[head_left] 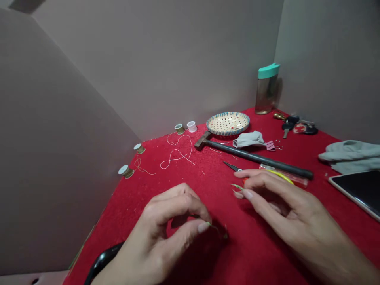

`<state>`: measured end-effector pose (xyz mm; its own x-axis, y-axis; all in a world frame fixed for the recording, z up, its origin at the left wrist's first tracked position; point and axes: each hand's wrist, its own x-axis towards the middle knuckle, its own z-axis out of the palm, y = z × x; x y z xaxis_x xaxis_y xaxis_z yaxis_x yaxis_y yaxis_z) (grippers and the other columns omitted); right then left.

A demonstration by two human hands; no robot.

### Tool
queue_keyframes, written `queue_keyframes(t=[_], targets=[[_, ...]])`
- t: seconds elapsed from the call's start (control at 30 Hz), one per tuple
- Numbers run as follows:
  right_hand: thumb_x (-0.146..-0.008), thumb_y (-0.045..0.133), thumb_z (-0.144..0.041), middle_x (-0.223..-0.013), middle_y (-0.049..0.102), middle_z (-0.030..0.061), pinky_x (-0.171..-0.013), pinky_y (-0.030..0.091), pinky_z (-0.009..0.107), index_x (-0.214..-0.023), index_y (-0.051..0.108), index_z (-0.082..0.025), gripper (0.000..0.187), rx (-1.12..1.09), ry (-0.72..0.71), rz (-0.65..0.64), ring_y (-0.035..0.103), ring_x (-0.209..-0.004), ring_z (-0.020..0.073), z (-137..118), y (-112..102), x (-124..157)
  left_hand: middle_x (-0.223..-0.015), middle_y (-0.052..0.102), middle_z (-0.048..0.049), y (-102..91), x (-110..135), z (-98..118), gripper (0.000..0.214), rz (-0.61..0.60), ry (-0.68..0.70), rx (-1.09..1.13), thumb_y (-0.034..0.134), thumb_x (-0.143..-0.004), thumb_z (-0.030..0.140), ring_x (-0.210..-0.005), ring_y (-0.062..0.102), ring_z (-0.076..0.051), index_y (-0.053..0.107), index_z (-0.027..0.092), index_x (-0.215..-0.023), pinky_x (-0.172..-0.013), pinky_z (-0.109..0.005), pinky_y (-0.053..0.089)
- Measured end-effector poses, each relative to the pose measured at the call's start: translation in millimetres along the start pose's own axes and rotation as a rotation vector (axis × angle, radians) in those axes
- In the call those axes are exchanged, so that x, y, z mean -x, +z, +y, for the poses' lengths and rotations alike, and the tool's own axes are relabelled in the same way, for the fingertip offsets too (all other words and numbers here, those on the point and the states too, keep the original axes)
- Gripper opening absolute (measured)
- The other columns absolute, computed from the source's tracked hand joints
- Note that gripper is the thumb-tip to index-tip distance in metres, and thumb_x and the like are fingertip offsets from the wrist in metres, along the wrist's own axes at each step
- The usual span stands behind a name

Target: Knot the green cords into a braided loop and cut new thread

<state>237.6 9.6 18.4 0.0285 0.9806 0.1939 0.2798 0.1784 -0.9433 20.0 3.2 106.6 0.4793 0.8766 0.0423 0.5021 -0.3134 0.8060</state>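
A woven basket [228, 123] and a teal-lidded jar [266, 90] stand at the back of the red bench [184, 186] (contents unclear). Left hand [162, 233] pinches a green thread [218, 230]; right hand [279, 202], fingers together, pinches its other end.

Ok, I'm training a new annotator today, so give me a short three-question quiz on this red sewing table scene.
1. True or false: the dark-handled hammer lies in front of the round woven basket.
2. How many thread spools stand along the left wall?
3. The left hand pinches: A) green thread B) a key C) a coin

Key: 1 true; 2 four; 3 A
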Motion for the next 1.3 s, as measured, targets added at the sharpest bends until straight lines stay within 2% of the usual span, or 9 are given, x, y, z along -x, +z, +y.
queue_keyframes(t=[0.1, 0.3, 0.43, 0.6, 0.67, 0.9, 1.07, 1.17, 1.3], targets=[[-0.090, 0.059, -0.033, -0.106, 0.068, 0.0034, -0.066, 0.053, 0.026, -0.080, 0.066, -0.026, 0.015, -0.035, -0.058, -0.087, 0.065, -0.097, 0.0210, -5, 1, 1, -0.078, 0.062, 0.0006, 5.0, -6, -3, 0.014, -0.022, -0.039, 0.158, 0.065, -0.091, 0.022, -0.071, 0.056, -0.012, 0.071, 0.020, -0.079, -0.065, -0.024, 0.044], [-0.087, 0.058, -0.033, -0.088, 0.069, 0.0029, -0.065, 0.054, 0.028, -0.078, 0.069, -0.025, 0.017, -0.152, 0.053, -0.185, 0.067, -0.083, 0.0203, -19, 2, 5, -0.079, 0.065, 0.0004, 24.1, -14, -19, 0.003, 0.051, -0.085, 0.287, 0.072, -0.085, 0.022, -0.074, 0.057, -0.012, 0.074, 0.021, -0.087, -0.067, -0.024, 0.043], [-0.089, 0.056, -0.031, -0.085, 0.069, 0.0016, -0.060, 0.050, 0.026, -0.079, 0.068, -0.025, 0.017, -0.096, 0.020, -0.223, 0.065, -0.075, 0.0176, -18, 2, 7, -0.075, 0.064, 0.0045, 31.7, -16, -20, 0.027, 0.076, -0.172, 0.429, 0.074, -0.083, 0.019, -0.069, 0.057, -0.009, 0.067, 0.025, -0.108, -0.065, -0.021, 0.045], [-0.092, 0.054, -0.032, -0.082, 0.067, 0.0001, -0.055, 0.044, 0.026, -0.080, 0.065, -0.025, 0.018, -0.027, -0.013, -0.268, 0.061, -0.069, 0.0157, -12, 3, 11, -0.076, 0.063, 0.0011, 33.2, -16, -17, 0.005, 0.087, -0.097, 0.162, 0.067, -0.089, 0.023, -0.070, 0.055, -0.012, 0.069, 0.019, -0.088, -0.064, -0.025, 0.043], [-0.093, 0.053, -0.032, -0.082, 0.066, -0.0004, -0.054, 0.042, 0.026, -0.081, 0.064, -0.025, 0.018, -0.016, -0.022, -0.286, 0.059, -0.068, 0.0147, -11, 4, 12, -0.078, 0.062, -0.0003, 33.3, -16, -17, 0.011, 0.107, -0.051, 0.073, 0.063, -0.091, 0.023, -0.071, 0.055, -0.014, 0.067, 0.018, -0.081, -0.065, -0.027, 0.042], [-0.094, 0.052, -0.026, -0.085, 0.064, -0.0001, -0.055, 0.042, 0.025, -0.080, 0.061, -0.024, 0.017, -0.039, -0.073, -0.305, 0.058, -0.069, 0.0132, -13, 5, 13, -0.075, 0.057, 0.0015, 36.6, -14, -16, 0.010, 0.119, -0.084, 0.134, 0.061, -0.090, 0.022, -0.062, 0.047, -0.011, 0.061, 0.018, -0.080, -0.056, -0.024, 0.039], [-0.093, 0.051, -0.017, -0.088, 0.064, 0.0021, -0.071, 0.051, 0.025, -0.082, 0.061, -0.022, 0.016, -0.098, -0.210, -0.333, 0.064, -0.081, 0.0149, -10, 5, 14, -0.068, 0.053, 0.0041, 46.3, -13, -18, 0.010, 0.130, -0.102, 0.135, 0.055, -0.091, 0.019, -0.059, 0.046, -0.011, 0.056, 0.019, -0.081, -0.054, -0.023, 0.038], [-0.093, 0.052, -0.021, -0.090, 0.064, 0.0027, -0.070, 0.050, 0.024, -0.080, 0.063, -0.022, 0.017, -0.160, -0.142, -0.361, 0.063, -0.084, 0.0156, -10, 6, 14, -0.071, 0.056, 0.0037, 50.5, -12, -19, 0.011, 0.170, -0.023, 0.093, 0.054, -0.091, 0.015, -0.061, 0.048, -0.010, 0.056, 0.019, -0.081, -0.055, -0.022, 0.041], [-0.093, 0.054, -0.029, -0.079, 0.060, 0.0005, -0.059, 0.047, 0.021, -0.086, 0.063, -0.022, 0.013, -0.407, 0.132, -0.391, 0.058, -0.070, 0.0122, -9, 9, 11, -0.072, 0.060, 0.0043, 50.9, -11, -20, 0.011, 0.208, 0.071, 0.062, 0.056, -0.092, 0.013, -0.062, 0.050, -0.009, 0.059, 0.020, -0.084, -0.057, -0.020, 0.042]])
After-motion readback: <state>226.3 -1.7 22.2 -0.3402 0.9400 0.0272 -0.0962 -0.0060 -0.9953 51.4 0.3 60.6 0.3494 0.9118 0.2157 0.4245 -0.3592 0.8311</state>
